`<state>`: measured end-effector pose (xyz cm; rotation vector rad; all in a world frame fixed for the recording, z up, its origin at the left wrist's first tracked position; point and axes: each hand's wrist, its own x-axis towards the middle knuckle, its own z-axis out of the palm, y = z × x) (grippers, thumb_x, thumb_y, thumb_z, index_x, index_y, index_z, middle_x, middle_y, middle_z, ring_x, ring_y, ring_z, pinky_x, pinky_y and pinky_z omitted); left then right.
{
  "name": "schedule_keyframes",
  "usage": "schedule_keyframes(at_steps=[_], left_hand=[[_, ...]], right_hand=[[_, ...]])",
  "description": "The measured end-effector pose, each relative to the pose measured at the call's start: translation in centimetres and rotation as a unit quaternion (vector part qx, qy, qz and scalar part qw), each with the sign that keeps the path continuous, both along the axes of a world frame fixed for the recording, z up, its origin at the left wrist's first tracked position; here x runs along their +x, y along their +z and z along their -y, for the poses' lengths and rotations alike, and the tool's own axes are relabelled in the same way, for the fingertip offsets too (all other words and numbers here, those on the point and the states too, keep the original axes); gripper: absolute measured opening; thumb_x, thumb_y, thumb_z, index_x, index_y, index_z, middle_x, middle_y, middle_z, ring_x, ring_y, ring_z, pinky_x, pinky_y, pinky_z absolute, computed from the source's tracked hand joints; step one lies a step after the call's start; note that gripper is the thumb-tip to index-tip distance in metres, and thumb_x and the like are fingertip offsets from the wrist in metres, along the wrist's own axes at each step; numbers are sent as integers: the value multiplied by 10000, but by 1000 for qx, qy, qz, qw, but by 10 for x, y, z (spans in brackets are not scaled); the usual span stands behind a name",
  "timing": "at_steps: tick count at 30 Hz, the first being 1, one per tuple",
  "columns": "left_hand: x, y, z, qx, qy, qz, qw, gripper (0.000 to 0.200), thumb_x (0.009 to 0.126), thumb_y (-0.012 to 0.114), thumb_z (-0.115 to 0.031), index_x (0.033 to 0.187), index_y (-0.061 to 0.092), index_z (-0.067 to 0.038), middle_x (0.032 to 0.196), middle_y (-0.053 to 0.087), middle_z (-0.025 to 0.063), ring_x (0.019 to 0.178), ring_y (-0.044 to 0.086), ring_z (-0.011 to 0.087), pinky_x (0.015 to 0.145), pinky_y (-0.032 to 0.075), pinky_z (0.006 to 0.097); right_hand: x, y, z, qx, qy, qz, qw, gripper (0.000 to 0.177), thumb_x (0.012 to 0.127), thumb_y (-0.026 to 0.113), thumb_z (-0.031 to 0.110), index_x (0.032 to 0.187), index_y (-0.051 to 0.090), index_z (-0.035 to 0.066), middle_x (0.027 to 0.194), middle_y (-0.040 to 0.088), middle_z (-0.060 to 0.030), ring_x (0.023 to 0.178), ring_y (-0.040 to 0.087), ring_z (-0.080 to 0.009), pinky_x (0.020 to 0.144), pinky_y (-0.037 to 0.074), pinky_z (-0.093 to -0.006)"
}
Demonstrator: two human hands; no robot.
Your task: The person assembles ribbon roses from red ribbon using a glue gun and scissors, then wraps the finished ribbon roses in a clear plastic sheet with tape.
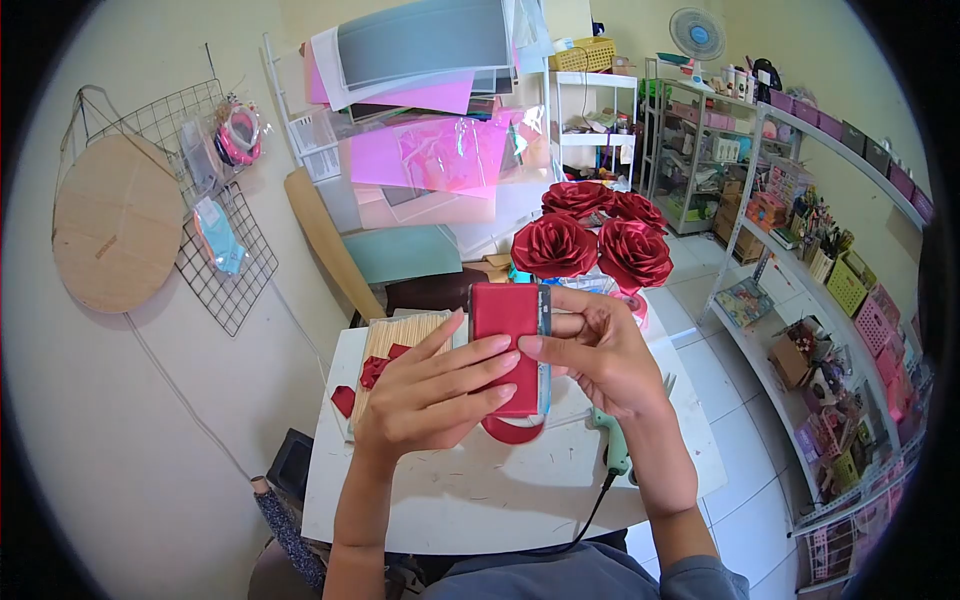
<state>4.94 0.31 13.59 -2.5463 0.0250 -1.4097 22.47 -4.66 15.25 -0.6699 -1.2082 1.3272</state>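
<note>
Both of my hands hold a roll of wide, shiny red ribbon [492, 318] upright above the white table, with a dark and bluish rim along its right side. My left hand [425, 395] lies across its front, the fingers against the red surface and the thumb at its left edge. My right hand [605, 350] grips the right edge, thumb in front and fingers curled behind. A curved red end [513, 431] hangs below. Beside my left hand, a red folded piece [374, 372] rests on a bundle of thin wooden sticks [400, 332], near a red petal [343, 401].
A green glue gun [612, 440] with a black cord lies on the white table [450, 500], below my right forearm. Several red ribbon roses [556, 246] stand at the table's far right. Loaded shelves [780, 240] line the right side; plastic sheets [430, 155] hang at the back.
</note>
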Motion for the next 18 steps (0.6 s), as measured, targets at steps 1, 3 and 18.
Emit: schedule_keyframes(at_steps=[1,3,18], left_hand=[[-1,2,2,-62,-13,-24,998,221,572,679,-101,772,590,-81,890,574,87,911,530,252,858,364,413],[-1,7,7,-123,-26,-47,991,284,558,690,-110,822,590,-78,1009,539,97,993,487,248,880,341,408],[8,1,20,-614,-119,124,770,461,681,583,42,1093,380,71,789,589,147,743,563,140,654,472,243]], right_hand=[[-1,-2,-2,32,-24,4,999,338,701,554,-30,1029,471,-36,852,589,-77,678,533,-60,561,446,-173],[0,-3,-2,65,-48,10,997,321,707,544,-34,1022,479,-29,860,589,-74,688,530,-56,564,438,-169],[-9,-3,6,173,-107,66,977,290,738,508,-55,1023,458,-37,835,582,-67,777,510,-65,655,416,-186]])
